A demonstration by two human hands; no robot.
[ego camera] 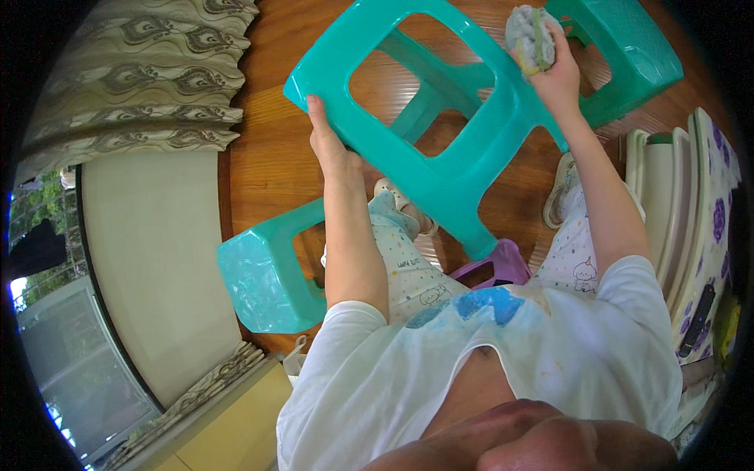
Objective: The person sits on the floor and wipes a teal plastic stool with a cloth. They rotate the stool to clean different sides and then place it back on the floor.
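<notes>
A teal plastic stool point(439, 179) is held tilted in front of me, its large openings facing up towards my view. My left hand point(333, 147) grips its left edge, thumb on the near face and fingers partly hidden behind. In my right hand point(556, 82) is a grey fluffy cloth or sponge point(533, 41) with a yellow-green band around it. That hand is beside the stool's upper right edge; whether the cloth touches the plastic I cannot tell. Below the stool, between my legs, a purple plastic stool point(511, 259) partly shows.
Another teal stool point(250, 282) lies at the left, and one more point(639, 56) is at the upper right. On the right is white furniture with a purple-flowered cover point(716, 206) bearing a black remote control point(698, 321). A patterned curtain point(177, 82) hangs left above the wooden floor point(265, 165).
</notes>
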